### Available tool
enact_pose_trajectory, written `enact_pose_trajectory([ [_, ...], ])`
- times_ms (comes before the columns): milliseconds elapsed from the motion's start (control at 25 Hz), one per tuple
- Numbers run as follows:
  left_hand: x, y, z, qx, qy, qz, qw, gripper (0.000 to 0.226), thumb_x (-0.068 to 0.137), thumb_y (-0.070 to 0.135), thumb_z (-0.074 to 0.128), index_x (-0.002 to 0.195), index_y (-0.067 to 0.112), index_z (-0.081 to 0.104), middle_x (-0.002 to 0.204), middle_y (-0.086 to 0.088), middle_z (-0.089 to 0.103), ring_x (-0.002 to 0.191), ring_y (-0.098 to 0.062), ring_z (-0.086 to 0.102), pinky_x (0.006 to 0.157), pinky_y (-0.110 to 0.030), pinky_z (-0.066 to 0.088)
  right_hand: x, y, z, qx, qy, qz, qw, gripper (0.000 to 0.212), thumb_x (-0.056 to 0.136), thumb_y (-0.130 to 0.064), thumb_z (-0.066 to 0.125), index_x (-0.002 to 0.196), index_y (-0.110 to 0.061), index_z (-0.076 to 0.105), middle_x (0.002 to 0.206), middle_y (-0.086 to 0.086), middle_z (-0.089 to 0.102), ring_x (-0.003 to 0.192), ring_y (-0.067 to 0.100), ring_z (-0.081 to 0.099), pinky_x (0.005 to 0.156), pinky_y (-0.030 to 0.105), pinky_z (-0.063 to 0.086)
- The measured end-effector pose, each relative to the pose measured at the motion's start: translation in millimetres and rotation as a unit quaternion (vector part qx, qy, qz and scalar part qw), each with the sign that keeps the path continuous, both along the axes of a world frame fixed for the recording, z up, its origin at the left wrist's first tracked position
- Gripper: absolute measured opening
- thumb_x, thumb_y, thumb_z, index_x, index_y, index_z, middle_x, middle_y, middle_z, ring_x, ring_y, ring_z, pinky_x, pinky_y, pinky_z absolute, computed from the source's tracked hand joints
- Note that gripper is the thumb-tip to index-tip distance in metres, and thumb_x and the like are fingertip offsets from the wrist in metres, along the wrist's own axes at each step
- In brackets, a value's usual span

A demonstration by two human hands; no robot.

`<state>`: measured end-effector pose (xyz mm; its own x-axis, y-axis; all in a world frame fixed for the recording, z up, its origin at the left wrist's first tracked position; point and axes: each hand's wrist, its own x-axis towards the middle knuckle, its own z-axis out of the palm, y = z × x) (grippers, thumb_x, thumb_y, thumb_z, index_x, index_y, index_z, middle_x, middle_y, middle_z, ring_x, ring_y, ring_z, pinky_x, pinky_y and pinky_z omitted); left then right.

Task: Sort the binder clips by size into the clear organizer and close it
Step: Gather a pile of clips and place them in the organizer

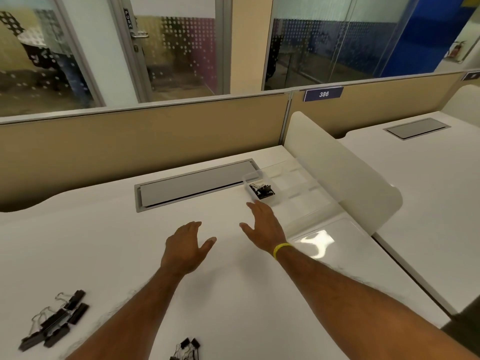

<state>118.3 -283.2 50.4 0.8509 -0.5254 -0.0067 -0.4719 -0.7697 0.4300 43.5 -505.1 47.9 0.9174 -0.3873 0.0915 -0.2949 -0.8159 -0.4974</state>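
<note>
A heap of large binder clips (54,320) lies at the near left of the desk (117,242), and a smaller bunch (188,346) sits at the near edge further right. The left hand (185,245) hovers over bare desk with its fingers loosely spread, holding nothing. The right hand (265,224), with a yellow band (281,249) at the wrist, is also flat and empty, its fingertips just short of the clear organizer (298,178). One front compartment already holds small black clips (262,190), and the lid (324,237) lies folded open on the near side.

The risk I see is that the organizer looks light and barely shows against the white top. A reaching hand could shove it or spill the loaded compartment. The unsorted clips lie well behind both wrists, near the person's body, so either hand would have to come back for them.
</note>
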Motion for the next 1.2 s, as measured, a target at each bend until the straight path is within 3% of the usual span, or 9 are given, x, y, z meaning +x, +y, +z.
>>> enact_pose_trajectory([
  [480,-36.1,154.7,-4.7,0.131,-0.05,-0.002,0.99,0.096,0.078,0.084,0.023,0.154,0.026,0.013,0.163,-0.002,0.003,0.15,-0.022,0.001,0.118,-0.05,0.006,-25.4,144.8,-7.4,-0.061,0.038,0.103,0.992,0.081,0.09,-0.053,0.055,0.153,-0.025,0.014,0.162,0.007,0.008,0.15,0.024,0.008,0.121,0.039,0.008],
  [1000,-72.7,286.9,-35.7,0.13,-0.022,0.048,0.99,0.099,0.075,0.087,0.02,0.154,0.026,0.015,0.163,-0.002,0.007,0.15,-0.022,0.004,0.118,-0.051,0.005,-36.5,283.8,-38.5,-0.052,0.082,0.194,0.976,0.085,0.089,-0.054,0.054,0.154,-0.027,0.006,0.163,0.005,0.003,0.15,0.023,0.005,0.122,0.04,0.007],
  [1120,-69.5,311.7,-37.3,0.125,-0.015,0.07,0.99,0.093,0.078,0.08,0.017,0.154,0.026,0.014,0.163,-0.002,0.006,0.15,-0.023,0.004,0.118,-0.05,0.006,-26.3,309.2,-36.6,-0.042,0.077,0.214,0.973,0.084,0.089,-0.053,0.056,0.154,-0.025,0.01,0.163,0.006,0.006,0.149,0.023,0.009,0.122,0.039,0.01],
  [1200,-65.7,329.1,-38.3,0.111,-0.004,0.093,0.99,0.083,0.087,0.072,0.027,0.154,0.024,0.015,0.163,-0.002,0.005,0.15,-0.023,0.004,0.119,-0.05,0.006,-14.6,328.2,-33.5,-0.033,0.076,0.227,0.97,0.083,0.088,-0.053,0.057,0.154,-0.025,0.014,0.162,0.006,0.01,0.149,0.023,0.011,0.121,0.038,0.013],
])
